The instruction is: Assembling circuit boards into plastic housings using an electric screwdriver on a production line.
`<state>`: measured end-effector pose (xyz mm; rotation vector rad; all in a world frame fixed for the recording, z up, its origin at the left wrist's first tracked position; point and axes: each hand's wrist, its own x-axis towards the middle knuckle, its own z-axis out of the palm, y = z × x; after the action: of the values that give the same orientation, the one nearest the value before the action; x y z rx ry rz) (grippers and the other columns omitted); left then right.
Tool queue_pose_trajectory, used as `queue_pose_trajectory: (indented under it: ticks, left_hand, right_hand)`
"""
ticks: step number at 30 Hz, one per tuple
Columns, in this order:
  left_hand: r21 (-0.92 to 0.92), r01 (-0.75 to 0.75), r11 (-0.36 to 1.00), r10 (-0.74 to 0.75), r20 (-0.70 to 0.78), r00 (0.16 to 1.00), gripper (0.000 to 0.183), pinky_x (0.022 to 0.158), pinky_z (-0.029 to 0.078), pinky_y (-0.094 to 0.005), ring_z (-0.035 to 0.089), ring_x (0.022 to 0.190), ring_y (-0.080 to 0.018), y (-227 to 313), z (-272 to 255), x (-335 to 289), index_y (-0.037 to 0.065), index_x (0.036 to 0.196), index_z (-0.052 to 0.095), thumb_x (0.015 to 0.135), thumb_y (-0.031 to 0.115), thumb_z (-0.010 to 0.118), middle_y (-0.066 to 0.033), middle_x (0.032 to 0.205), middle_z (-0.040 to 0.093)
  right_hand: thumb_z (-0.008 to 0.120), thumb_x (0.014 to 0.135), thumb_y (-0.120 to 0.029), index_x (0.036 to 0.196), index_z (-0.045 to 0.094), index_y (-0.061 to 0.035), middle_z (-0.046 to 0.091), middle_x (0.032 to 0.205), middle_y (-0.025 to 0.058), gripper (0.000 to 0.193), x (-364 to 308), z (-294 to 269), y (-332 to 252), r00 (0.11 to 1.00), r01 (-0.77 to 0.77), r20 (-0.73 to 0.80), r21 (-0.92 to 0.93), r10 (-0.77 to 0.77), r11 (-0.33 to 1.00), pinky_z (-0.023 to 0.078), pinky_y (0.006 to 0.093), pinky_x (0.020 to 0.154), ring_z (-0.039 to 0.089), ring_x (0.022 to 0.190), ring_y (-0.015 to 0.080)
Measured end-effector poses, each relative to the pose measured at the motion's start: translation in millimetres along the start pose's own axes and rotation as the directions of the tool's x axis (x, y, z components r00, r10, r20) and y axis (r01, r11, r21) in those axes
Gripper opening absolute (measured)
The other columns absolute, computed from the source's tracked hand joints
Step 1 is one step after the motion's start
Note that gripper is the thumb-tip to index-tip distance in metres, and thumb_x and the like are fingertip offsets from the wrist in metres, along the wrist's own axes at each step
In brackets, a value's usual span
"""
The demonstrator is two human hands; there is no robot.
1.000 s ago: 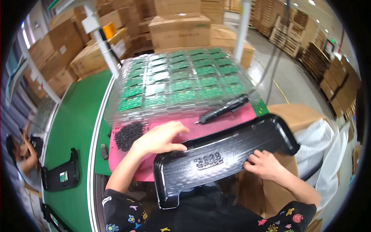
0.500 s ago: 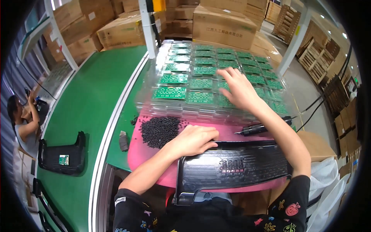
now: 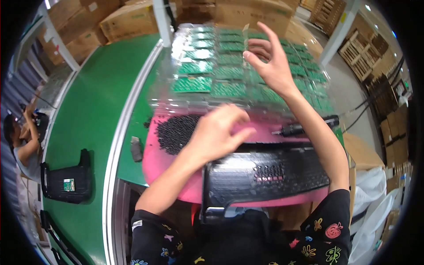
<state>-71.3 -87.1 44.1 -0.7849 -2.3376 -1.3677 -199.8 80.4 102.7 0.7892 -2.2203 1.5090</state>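
Observation:
My right hand [image 3: 270, 62] is raised over the stacked clear trays [image 3: 154, 95] of green circuit boards. Between its thumb and fingers is a thin circuit board [image 3: 246, 39], seen nearly edge-on. My left hand [image 3: 221, 130], somewhat blurred, hovers over the pink mat, its thumb and fingers apart and nothing visible in them. Beneath and to its right lies a ribbed black plastic housing [image 3: 229, 183] with a slotted patch, in front of my body. A pile of small black screws [image 3: 176, 132] is just left of my left hand.
A black electric screwdriver [image 3: 304, 127] lies on the pink mat [image 3: 152, 174], partly behind my right forearm. A small grey block [image 3: 136, 150] sits left of the mat. On the green belt [image 3: 106, 88], another black housing [image 3: 81, 185] carries a small board. A person [image 3: 24, 137] sits at far left.
My right hand has risen from the trays with a circuit board in it. My left hand has lifted off the housing's top edge and opened. The view has shifted slightly.

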Motion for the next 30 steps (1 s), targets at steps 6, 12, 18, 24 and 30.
queue_pose_trajectory:
  ticks: [6,12,18,24,30]
  left_hand:
    - [-0.486,0.029,0.874,-0.087,-0.098,0.991,0.080,0.075,0.056,-0.0272,0.062,0.095,-0.0159,16,-9,1,-0.001,0.136,0.046,0.067,0.010,0.086,-0.0110,0.116,0.062]
    - [-0.520,0.080,0.850,-0.064,0.049,0.997,0.056,0.069,0.058,-0.0234,0.062,0.091,-0.0119,21,9,-4,-0.001,0.122,0.061,0.070,-0.001,0.080,-0.0079,0.109,0.062]
    - [-0.405,0.125,0.906,-0.037,0.219,0.975,0.051,0.061,0.058,-0.0231,0.062,0.084,-0.0122,18,8,-9,0.001,0.116,0.064,0.067,0.001,0.078,-0.0074,0.107,0.060]
    - [-0.172,0.093,0.981,0.007,0.507,0.862,0.050,0.051,0.050,-0.0221,0.062,0.070,-0.0116,5,1,-11,0.002,0.110,0.064,0.064,0.011,0.081,-0.0055,0.093,0.063]
    - [-0.008,-0.032,0.999,0.030,0.632,0.775,0.047,0.059,0.051,-0.0305,0.062,0.068,-0.0201,-1,5,-9,0.003,0.104,0.064,0.065,0.020,0.083,-0.0063,0.093,0.062]
  right_hand:
    - [0.067,0.084,-0.004,0.147,0.022,-0.0079,0.055,0.125,0.0225,0.078,-92,-36,-82,0.982,-0.151,0.171,0.444,0.082,0.883,0.048,0.0437,0.101,0.057,0.119,0.0333]
    - [0.067,0.085,-0.005,0.147,0.017,-0.0014,0.052,0.131,0.0253,0.080,-155,-49,-81,0.981,-0.190,0.064,0.453,0.181,0.871,0.042,0.0417,0.106,0.054,0.122,0.0297]
    - [0.067,0.089,-0.008,0.139,0.041,0.0045,0.058,0.127,0.0196,0.058,-196,-77,-70,0.987,-0.160,0.056,0.143,0.153,0.977,0.048,0.0363,0.098,0.060,0.114,0.0237]
    - [0.082,0.071,-0.016,0.116,0.060,-0.0007,0.060,0.121,0.0147,0.053,-204,-98,-46,0.944,-0.087,0.290,-0.243,0.158,0.966,0.045,0.0387,0.096,0.058,0.112,0.0315]
    - [0.085,0.064,-0.017,0.110,0.063,-0.0029,0.057,0.122,0.0118,0.053,-212,-91,-32,0.869,-0.154,0.420,-0.277,0.263,0.949,0.041,0.0430,0.101,0.051,0.118,0.0319]
